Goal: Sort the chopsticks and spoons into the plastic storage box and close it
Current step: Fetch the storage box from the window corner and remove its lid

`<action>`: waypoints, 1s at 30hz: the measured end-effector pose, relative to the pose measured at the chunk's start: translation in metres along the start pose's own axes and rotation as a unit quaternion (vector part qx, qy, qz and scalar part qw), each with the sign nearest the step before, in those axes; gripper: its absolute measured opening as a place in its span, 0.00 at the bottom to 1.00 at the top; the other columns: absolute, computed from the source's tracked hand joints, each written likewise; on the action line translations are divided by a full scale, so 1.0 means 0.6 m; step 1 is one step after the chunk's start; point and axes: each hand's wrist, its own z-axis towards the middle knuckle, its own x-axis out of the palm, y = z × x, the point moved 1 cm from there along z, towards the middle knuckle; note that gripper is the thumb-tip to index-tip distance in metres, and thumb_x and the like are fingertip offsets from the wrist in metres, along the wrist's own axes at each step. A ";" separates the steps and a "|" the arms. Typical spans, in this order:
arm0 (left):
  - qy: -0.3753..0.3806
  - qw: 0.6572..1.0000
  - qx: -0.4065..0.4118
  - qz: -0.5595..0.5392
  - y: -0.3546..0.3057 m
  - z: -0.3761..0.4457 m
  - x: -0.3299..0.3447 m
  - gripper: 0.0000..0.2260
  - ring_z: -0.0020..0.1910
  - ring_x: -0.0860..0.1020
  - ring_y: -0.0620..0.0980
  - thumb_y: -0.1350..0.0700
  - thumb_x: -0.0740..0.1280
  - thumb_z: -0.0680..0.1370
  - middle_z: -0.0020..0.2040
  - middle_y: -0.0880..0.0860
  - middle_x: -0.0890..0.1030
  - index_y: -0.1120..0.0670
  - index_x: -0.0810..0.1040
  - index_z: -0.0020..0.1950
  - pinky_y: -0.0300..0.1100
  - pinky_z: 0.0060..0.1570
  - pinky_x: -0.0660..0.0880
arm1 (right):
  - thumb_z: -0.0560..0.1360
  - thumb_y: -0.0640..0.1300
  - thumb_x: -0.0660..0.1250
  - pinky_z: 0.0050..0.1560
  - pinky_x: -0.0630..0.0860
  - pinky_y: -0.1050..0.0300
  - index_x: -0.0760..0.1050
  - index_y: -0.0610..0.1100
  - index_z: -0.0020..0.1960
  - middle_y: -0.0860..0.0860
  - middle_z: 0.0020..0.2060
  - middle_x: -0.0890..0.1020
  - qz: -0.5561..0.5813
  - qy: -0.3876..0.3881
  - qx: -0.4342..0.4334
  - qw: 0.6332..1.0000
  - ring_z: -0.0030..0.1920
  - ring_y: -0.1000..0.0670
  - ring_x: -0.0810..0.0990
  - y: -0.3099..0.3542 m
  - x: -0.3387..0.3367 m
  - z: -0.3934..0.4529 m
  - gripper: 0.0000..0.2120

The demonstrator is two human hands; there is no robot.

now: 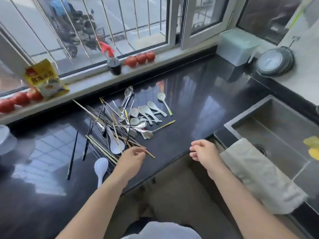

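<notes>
On a glossy black countertop under a barred window, a tangled heap of chopsticks and spoons lies near the front edge, metal and pale ceramic ones mixed together. A white spoon rests apart, just beside the left forearm. The pale plastic storage box stands well away in the back right corner, lid on. On the sill sit tomatoes, a red-topped spray bottle and a yellow packet. A steel sink at right has a cloth draped over its rim. The left hand pinches a wooden chopstick at the heap's near edge. The right hand hovers loosely curled, holding nothing.
</notes>
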 end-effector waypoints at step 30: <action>-0.091 0.938 -0.107 0.317 0.189 0.222 -0.156 0.30 0.83 0.44 0.59 0.48 0.54 0.86 0.85 0.54 0.46 0.56 0.47 0.84 0.54 0.80 0.54 | 0.78 0.40 0.60 0.63 0.66 0.49 0.68 0.38 0.67 0.41 0.65 0.71 -0.483 0.103 -0.104 0.863 0.67 0.37 0.70 0.158 0.269 0.485 0.18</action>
